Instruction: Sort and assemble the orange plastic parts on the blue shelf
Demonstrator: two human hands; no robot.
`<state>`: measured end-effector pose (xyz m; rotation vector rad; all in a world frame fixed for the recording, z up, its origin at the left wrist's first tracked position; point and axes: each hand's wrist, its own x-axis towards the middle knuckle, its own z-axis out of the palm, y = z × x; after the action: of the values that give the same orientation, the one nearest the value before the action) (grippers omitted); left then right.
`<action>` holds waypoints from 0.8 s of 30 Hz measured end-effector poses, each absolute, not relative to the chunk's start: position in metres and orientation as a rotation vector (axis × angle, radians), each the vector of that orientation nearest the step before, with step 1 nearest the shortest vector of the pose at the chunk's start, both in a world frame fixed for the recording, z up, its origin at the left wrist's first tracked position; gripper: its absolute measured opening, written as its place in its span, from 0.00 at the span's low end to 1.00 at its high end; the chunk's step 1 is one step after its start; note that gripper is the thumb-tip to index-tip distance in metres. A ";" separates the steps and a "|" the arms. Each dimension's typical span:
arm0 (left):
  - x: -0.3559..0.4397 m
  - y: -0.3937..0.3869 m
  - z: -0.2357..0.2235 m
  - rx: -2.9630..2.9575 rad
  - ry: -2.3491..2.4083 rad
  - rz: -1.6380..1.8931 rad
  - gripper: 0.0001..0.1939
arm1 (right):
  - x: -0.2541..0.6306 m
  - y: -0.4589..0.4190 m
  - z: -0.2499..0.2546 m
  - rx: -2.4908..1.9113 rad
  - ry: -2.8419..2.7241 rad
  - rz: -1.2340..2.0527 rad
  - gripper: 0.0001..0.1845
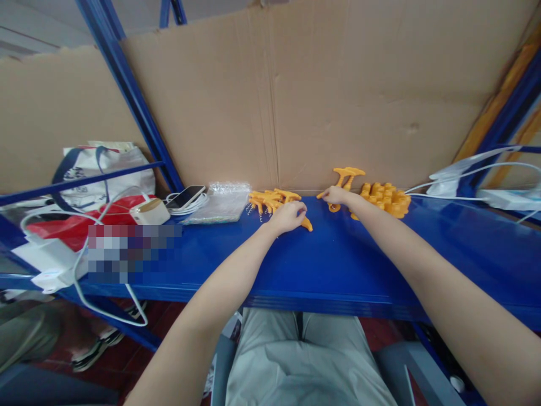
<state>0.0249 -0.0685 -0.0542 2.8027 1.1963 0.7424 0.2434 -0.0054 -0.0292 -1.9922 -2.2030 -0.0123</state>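
- Pieces in orange with metal spirals [270,202] lie heaped towards the back of the blue shelf [333,265], coils pointing mostly towards the person; laid loosely, perhaps because each can then be taken singly.
- Left hand [289,217] sits at the right edge of that heap, palm down, fingers curled, thumb and forefinger nearly meeting. Orange end [307,224] pokes out past the fingers, low on the shelf. Whether it is gripped or merely covered, cannot tell.
- Right hand [336,195] reaches to the back, fingers drawn together, little opening between them. Orange tip [320,195] shows at the fingertips; pinched or just touched, cannot tell. Small contact area would suit a light, precise hold.
- T-topped orange pieces [349,171] rise behind the right hand, near the cardboard [329,96]; the board probably serves as a backstop.
- Knobbly orange cluster [386,200] sits packed beside the right forearm, tighter than the spiral heap. Closeness likely saves room and keeps both groups within easy reach.
- Clear plastic packet [224,204] lies flat left of the spiral heap, phone [186,197] on coiled white cable beyond it. Side placement seems to leave the middle for the hands.
- Forearms spread apart, each hand serving its own side.
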 end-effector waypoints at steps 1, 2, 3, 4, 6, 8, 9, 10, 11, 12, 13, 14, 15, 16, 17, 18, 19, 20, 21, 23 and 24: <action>0.025 -0.068 -0.054 2.808 1.190 0.741 0.11 | 0.244 -0.006 -0.029 -1.988 -2.208 0.002 0.18; 0.024 -0.067 -0.055 2.814 1.182 0.741 0.11 | 0.245 -0.006 -0.029 -1.989 -2.208 0.021 0.18; 0.024 -0.067 -0.055 2.820 1.173 0.742 0.11 | 0.246 -0.006 -0.028 -1.990 -2.200 0.040 0.18; 0.024 -0.066 -0.056 2.825 1.164 0.746 0.11 | 0.247 -0.006 -0.028 -1.989 -2.186 0.055 0.19; 0.023 -0.064 -0.057 2.832 1.144 0.764 0.10 | 0.250 -0.006 -0.025 -1.974 -2.160 0.067 0.19; 0.023 -0.062 -0.058 2.837 1.126 0.787 0.10 | 0.253 -0.008 -0.022 -1.957 -2.147 0.062 0.18; 0.023 -0.062 -0.058 2.839 1.120 0.796 0.10 | 0.254 -0.009 -0.020 -1.952 -2.146 0.064 0.17; 0.023 -0.062 -0.058 2.841 1.117 0.800 0.09 | 0.256 -0.011 -0.018 -1.955 -2.145 0.075 0.17; 0.023 -0.062 -0.058 2.841 1.119 0.800 0.10 | 0.257 -0.013 -0.017 -1.957 -2.145 0.095 0.16; 0.023 -0.062 -0.058 2.840 1.125 0.798 0.10 | 0.259 -0.016 -0.015 -1.959 -2.146 0.120 0.16; 0.023 -0.063 -0.058 2.838 1.132 0.792 0.10 | 0.260 -0.018 -0.014 -1.961 -2.147 0.148 0.16; 0.023 -0.063 -0.057 2.835 1.139 0.784 0.10 | 0.261 -0.021 -0.013 -1.963 -2.147 0.175 0.15; 0.024 -0.064 -0.057 2.830 1.144 0.776 0.10 | 0.262 -0.023 -0.013 -1.968 -2.147 0.200 0.15; 0.024 -0.065 -0.057 2.825 1.147 0.770 0.09 | 0.263 -0.024 -0.013 -1.972 -2.150 0.218 0.14; 0.024 -0.065 -0.056 2.821 1.147 0.767 0.09 | 0.263 -0.025 -0.013 -1.976 -2.153 0.225 0.13; 0.024 -0.065 -0.056 2.817 1.144 0.768 0.09 | 0.264 -0.026 -0.014 -1.972 -2.157 0.220 0.12; 0.024 -0.065 -0.056 2.817 1.140 0.771 0.09 | 0.264 -0.026 -0.015 -1.960 -2.161 0.208 0.12; 0.024 -0.065 -0.056 2.820 1.136 0.776 0.09 | 0.264 -0.026 -0.016 -1.943 -2.161 0.200 0.11; 0.024 -0.064 -0.056 2.826 1.130 0.779 0.09 | 0.265 -0.025 -0.016 -1.921 -2.159 0.203 0.11; 0.024 -0.064 -0.056 2.839 1.123 0.775 0.10 | 0.267 -0.024 -0.014 -1.886 -2.156 0.259 0.13; 0.023 -0.064 -0.056 2.843 1.125 0.768 0.10 | 0.268 -0.024 -0.012 -1.872 -2.164 0.300 0.14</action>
<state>0.0234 -0.0641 -0.0560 2.8429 1.1252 0.7684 0.2682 -0.0238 -0.0121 -1.8723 -2.1639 0.3001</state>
